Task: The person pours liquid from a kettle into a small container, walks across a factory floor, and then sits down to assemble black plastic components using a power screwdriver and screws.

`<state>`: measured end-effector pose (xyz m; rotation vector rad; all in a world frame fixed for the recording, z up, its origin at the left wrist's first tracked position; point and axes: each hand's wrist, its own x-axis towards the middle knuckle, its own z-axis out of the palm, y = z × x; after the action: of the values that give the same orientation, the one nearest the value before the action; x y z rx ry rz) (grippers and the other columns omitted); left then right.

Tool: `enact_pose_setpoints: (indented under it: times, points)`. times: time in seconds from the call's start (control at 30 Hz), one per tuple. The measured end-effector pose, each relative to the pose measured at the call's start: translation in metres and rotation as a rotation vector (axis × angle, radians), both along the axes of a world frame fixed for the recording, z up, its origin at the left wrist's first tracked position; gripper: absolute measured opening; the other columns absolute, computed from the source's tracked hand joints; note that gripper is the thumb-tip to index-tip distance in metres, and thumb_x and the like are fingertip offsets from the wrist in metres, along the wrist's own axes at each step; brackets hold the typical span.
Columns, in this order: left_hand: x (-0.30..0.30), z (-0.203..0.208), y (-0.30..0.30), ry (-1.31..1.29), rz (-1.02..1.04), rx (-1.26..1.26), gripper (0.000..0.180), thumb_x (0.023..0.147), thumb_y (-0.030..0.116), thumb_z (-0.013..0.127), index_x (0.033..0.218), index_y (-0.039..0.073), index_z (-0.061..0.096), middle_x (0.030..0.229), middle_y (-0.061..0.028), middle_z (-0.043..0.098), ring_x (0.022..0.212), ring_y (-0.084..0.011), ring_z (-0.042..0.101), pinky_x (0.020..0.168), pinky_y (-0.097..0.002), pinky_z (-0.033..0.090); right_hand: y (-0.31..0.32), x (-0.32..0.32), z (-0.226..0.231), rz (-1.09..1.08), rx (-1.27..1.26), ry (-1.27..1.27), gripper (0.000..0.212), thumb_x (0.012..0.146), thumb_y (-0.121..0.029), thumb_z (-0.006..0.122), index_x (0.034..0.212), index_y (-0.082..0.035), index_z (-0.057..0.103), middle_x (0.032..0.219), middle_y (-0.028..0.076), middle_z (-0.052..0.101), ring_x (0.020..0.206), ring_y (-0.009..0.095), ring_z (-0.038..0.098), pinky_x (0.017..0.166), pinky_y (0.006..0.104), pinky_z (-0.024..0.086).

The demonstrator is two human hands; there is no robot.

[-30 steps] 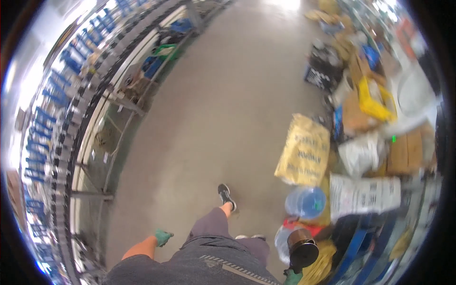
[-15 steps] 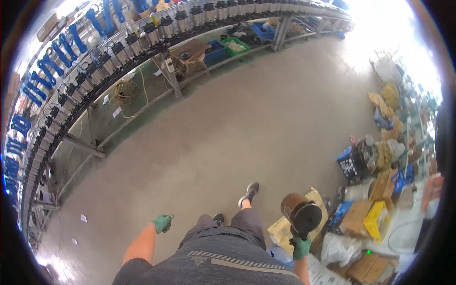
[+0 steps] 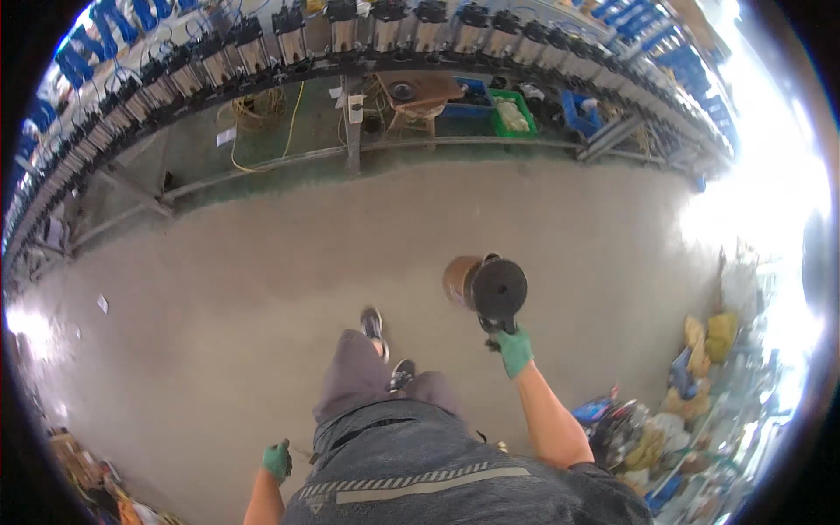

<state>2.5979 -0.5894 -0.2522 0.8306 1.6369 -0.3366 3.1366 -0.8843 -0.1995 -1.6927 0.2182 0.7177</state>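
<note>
My right hand (image 3: 514, 348), in a green glove with dark fingers, is closed on the black handle-like part of a brown cylinder with a black round end (image 3: 500, 289). The cylinder is held out over the floor, lying sideways, its black end toward the right. My left hand (image 3: 277, 460), gloved the same way, hangs low at my left side. Its fingers are loosely bent with the thumb apart, and I see nothing in it.
Ahead curves a long conveyor line (image 3: 385, 63) carrying several silver cylinders with black tops. Below it stand a green crate (image 3: 513, 114), blue crates (image 3: 581, 114) and a brown stool-like stand (image 3: 418, 87). Bags and boxes (image 3: 652, 433) are heaped at the right.
My view has turned right, facing the conveyor more squarely. My right hand has brought the brown cylinder away from the heaped boxes and forward over the floor. My feet have stepped.
</note>
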Motion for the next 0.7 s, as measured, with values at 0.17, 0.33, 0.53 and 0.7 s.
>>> enact_pose_setpoints:
  times: [0.17, 0.33, 0.53, 0.7]
  points:
    - [0.047, -0.061, -0.044, -0.007, 0.314, -0.201, 0.032, 0.094, 0.035, 0.062, 0.075, 0.014, 0.047, 0.049, -0.0031, 0.041, 0.036, -0.0185, 0.038, 0.034, -0.0349, 0.029, 0.122, 0.168, -0.031, 0.064, -0.037, 0.053, 0.016, 0.083, -0.004, 0.061, 0.098, -0.005, 0.06, 0.085, 0.007, 0.065, 0.065, 0.018, 0.064, 0.057, 0.0309, 0.052]
    - [0.156, -0.105, -0.023, 0.061, 0.397, -0.265, 0.031, 0.094, 0.042, 0.059, 0.081, 0.02, 0.042, 0.047, 0.0005, 0.035, 0.035, -0.0165, 0.034, 0.033, -0.0335, 0.025, 0.237, 0.325, -0.089, 0.114, -0.07, 0.101, 0.01, 0.085, -0.004, 0.058, 0.094, -0.007, 0.057, 0.079, 0.006, 0.06, 0.061, 0.02, 0.062, 0.054, 0.0315, 0.049]
    - [0.237, -0.094, -0.032, 0.074, 0.612, 0.015, 0.038, 0.097, 0.04, 0.057, 0.069, 0.019, 0.042, 0.047, 0.0017, 0.031, 0.038, -0.0124, 0.029, 0.037, -0.0342, 0.021, 0.365, 0.479, -0.182, 0.133, 0.012, 0.05, 0.003, 0.087, -0.006, 0.055, 0.087, -0.007, 0.057, 0.075, 0.006, 0.057, 0.06, 0.021, 0.058, 0.05, 0.0346, 0.045]
    - [0.273, -0.117, -0.157, 0.214, 0.772, 0.165, 0.037, 0.097, 0.037, 0.056, 0.074, 0.008, 0.053, 0.06, -0.0026, 0.048, 0.053, -0.0136, 0.045, 0.047, -0.0344, 0.036, 0.452, 0.604, -0.242, 0.294, 0.16, -0.123, 0.011, 0.086, -0.013, 0.062, 0.094, -0.006, 0.062, 0.074, 0.006, 0.06, 0.06, 0.023, 0.059, 0.05, 0.0344, 0.047]
